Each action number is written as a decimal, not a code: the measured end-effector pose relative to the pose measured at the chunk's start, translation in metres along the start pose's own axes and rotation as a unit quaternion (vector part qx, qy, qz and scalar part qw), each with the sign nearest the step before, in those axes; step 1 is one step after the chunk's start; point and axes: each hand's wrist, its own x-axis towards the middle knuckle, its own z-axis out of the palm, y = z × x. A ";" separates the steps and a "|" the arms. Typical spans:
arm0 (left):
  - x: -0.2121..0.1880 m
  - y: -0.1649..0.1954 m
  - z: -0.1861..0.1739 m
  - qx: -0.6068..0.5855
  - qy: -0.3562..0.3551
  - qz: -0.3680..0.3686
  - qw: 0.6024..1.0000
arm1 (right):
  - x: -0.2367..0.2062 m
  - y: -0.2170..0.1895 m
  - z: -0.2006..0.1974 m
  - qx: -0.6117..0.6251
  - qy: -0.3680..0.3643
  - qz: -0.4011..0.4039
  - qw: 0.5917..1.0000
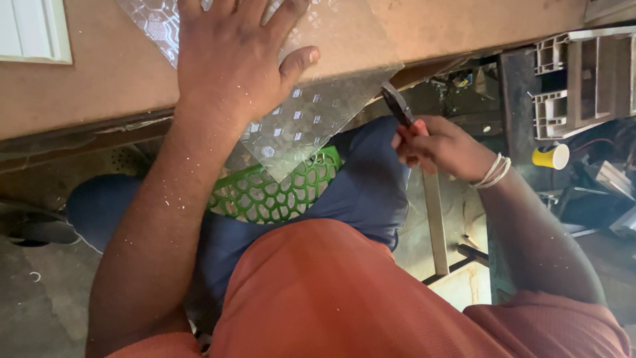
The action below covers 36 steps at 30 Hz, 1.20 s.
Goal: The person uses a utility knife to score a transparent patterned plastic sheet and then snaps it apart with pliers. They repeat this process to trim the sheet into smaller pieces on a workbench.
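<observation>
Orange shirt (344, 292) fills the foreground. Left hand (232, 63) lies flat, fingers spread, pinning the glass (311, 106) to the bench (99, 73) — its corner overhangs toward the lap, above a green basket (265, 192). Right hand (440, 146) clenched on the pliers (397, 106), nose touching the glass's right edge — right hand nearer that edge.

Clear hexagon-patterned glass sheet (318, 99) flat over brown workbench edge; red-handled black pliers (399, 109) at its three-o'clock corner.

one patterned glass sheet (311, 106), one pair of pliers (399, 107), one yellow cup (550, 156), one green seat (278, 189)
</observation>
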 end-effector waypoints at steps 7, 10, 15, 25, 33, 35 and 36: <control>0.008 0.003 -0.011 0.010 -0.012 0.006 1.000 | 0.009 0.013 0.004 0.080 -0.003 0.000 0.997; 0.012 0.005 -0.019 -0.030 -0.030 0.011 0.999 | 0.008 0.013 0.003 0.061 -0.016 0.020 0.998; 0.014 0.005 -0.019 -0.014 -0.049 0.015 0.999 | 0.009 0.014 0.005 0.058 -0.026 -0.017 0.998; 0.011 0.003 -0.012 0.005 -0.070 0.002 0.998 | 0.016 0.036 0.001 0.094 -0.035 -0.049 0.994; 0.013 0.003 -0.009 0.000 -0.073 0.004 0.997 | 0.077 0.145 -0.044 0.093 0.062 -0.022 0.994; 0.013 0.002 -0.009 0.007 -0.072 0.008 0.997 | 0.117 0.156 -0.084 0.090 0.136 0.020 0.986; 0.014 0.003 -0.010 0.012 -0.073 0.009 0.997 | 0.137 0.158 -0.103 0.138 0.158 0.046 0.977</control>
